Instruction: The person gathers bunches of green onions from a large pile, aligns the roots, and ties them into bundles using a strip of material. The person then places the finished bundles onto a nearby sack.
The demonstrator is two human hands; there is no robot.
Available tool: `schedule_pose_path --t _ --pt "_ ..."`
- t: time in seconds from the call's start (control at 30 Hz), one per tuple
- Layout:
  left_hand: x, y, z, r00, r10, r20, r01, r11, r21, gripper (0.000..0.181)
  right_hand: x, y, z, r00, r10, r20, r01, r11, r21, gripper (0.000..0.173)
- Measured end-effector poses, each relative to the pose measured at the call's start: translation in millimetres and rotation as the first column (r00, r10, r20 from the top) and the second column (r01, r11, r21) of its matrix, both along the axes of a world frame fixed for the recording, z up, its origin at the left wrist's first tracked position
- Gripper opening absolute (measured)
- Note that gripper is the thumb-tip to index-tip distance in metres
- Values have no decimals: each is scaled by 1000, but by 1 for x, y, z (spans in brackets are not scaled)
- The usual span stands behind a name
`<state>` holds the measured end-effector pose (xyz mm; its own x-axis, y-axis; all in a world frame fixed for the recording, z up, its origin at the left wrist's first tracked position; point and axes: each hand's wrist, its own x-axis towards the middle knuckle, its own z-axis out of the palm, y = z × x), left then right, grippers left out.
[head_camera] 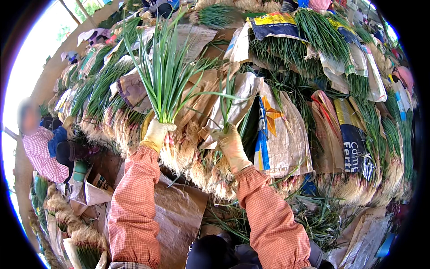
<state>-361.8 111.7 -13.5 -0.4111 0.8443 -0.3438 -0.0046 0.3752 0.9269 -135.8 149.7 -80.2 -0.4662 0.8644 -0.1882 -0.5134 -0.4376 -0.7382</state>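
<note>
My left hand [157, 134], in a pale yellowish glove, is closed round the lower stems of a bunch of green onions [164, 77]. The long leaves fan upward, and reddish bulbs with pale stringy roots hang below the fist. My right hand [230, 143], gloved the same way, grips a smaller bunch of green onions [227, 101] by its lower stems. Root ends of other green onions [215, 178] lie just beneath and between my hands. To the right of my right hand, a woven plastic sack [285, 141] with an orange star covers part of the heap.
Piles of green onions [100, 84] partly covered by sacks stretch across in front. At the left sits a person [47, 148] in a checked top. A brown sheet [181, 215] lies near my legs, with loose leaves [319, 218] at the right. Other people work farther back.
</note>
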Motion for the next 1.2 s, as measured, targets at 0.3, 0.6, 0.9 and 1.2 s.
schedule_pose_path --t 0.3,0.6,0.9,1.2 --pt "23 14 -2 998 55 15 -55 998 -5 40 -32 56 -76 78 -431 899 -588 708 391 35" --pt "14 14 -50 658 -193 -728 101 980 -169 35 -6 67 -25 151 -652 743 -592 543 596 67" --pt "33 30 43 897 -133 -421 72 985 -158 36 -51 45 -25 632 -164 757 -101 951 291 71" --pt "-39 46 71 669 -80 -739 306 936 176 12 25 72 0 980 -182 76 183 983 -16 56"
